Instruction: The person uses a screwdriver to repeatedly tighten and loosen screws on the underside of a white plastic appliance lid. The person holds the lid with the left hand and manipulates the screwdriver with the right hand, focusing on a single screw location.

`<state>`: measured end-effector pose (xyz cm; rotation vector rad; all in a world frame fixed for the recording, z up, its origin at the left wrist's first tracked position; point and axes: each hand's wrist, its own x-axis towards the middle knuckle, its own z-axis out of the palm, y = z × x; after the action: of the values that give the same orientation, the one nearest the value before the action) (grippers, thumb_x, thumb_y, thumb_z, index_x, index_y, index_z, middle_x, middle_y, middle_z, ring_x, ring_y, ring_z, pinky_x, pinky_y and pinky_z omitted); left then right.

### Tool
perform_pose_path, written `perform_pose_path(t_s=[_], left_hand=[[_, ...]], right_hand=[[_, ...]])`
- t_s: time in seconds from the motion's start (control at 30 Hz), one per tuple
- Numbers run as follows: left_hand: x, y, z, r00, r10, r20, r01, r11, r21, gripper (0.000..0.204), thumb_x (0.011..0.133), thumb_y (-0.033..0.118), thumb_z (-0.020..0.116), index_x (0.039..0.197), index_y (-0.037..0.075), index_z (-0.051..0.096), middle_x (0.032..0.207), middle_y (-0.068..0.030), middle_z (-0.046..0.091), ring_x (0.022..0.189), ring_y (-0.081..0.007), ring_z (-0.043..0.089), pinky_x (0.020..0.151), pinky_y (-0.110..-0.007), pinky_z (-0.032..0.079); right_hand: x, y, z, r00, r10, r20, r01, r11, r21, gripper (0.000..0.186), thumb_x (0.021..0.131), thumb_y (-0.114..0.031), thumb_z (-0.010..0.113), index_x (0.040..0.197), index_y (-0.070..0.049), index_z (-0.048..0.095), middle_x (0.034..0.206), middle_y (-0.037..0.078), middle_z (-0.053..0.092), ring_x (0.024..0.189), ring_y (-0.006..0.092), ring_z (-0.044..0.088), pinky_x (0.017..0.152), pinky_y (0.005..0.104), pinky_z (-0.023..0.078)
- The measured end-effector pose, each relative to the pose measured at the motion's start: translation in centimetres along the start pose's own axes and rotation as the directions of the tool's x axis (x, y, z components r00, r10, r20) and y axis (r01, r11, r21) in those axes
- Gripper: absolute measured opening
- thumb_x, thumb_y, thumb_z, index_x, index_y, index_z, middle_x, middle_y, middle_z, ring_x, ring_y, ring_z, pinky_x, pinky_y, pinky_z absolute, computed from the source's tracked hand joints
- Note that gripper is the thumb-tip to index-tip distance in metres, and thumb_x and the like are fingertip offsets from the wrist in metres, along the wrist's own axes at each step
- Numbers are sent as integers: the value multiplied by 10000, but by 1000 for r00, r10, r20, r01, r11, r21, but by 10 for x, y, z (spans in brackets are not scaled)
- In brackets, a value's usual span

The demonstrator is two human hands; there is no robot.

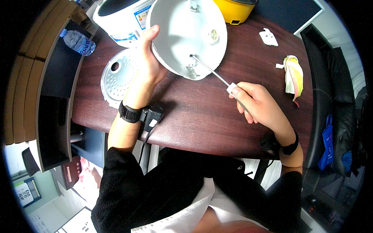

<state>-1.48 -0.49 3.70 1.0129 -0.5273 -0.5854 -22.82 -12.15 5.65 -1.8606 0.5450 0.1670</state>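
My left hand [152,64] grips the left edge of a round white plastic shell [175,37], thumb up along its rim and the other fingers hidden behind it. The shell is tilted so its hollow inside faces me. Closed round the handle of a screwdriver [213,71], my right hand [254,101] points it up and to the left. The screwdriver's tip meets a small fitting [192,60] near the shell's lower inner edge. Beneath my left forearm lies a pale round plate with many holes [118,83].
Behind the shell stand a white appliance body [116,21] and a yellow pot-like appliance [235,11]. A small white plastic part [268,37] and a yellow, white and pink bundle [293,77] lie on the right of the brown table [194,112]. A water bottle [79,42] rests at far left.
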Motion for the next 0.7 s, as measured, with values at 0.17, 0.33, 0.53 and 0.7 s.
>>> perform_pose_path(t_s=[0.17, 0.33, 0.53, 0.7], left_hand=[[1, -2, 0, 1000, 25, -8, -25, 1000, -16, 707, 753, 525, 508, 1258, 40, 407, 1176, -140, 485, 1068, -261, 477, 883, -409, 395], [0, -3, 0, 999, 51, -6, -51, 999, 21, 719, 765, 542, 481, 1287, 56, 384, 1200, -135, 474, 1088, -257, 470, 901, -411, 386], [0, -7, -3, 998, 63, 0, -63, 998, -5, 703, 773, 536, 477, 1286, 61, 395, 1221, -124, 473, 1096, -258, 467, 911, -407, 378], [0, -7, -5, 994, 104, 32, -104, 995, 1, 688, 778, 531, 474, 1276, 60, 410, 1211, -123, 481, 1091, -250, 472, 907, -398, 382]], right_hand=[[-1, 0, 1, 999, -5, -40, 3, 999, -45, 288, 944, -233, 417, 852, 9, 544, 546, 14, 486, 375, 64, 430, 351, 212, 330], [0, 11, 0, 965, -222, -141, 177, 945, -275, 327, 926, -266, 475, 748, 2, 536, 487, 26, 474, 368, 102, 449, 373, 265, 367], [-8, -7, 0, 996, 49, -68, -49, 999, -4, 319, 932, -273, 459, 802, -1, 564, 520, 32, 501, 364, 94, 444, 363, 259, 354], [-8, -5, -1, 999, 23, -48, -24, 1000, -15, 319, 933, -274, 454, 825, 4, 567, 533, 32, 509, 370, 86, 450, 364, 248, 353]])
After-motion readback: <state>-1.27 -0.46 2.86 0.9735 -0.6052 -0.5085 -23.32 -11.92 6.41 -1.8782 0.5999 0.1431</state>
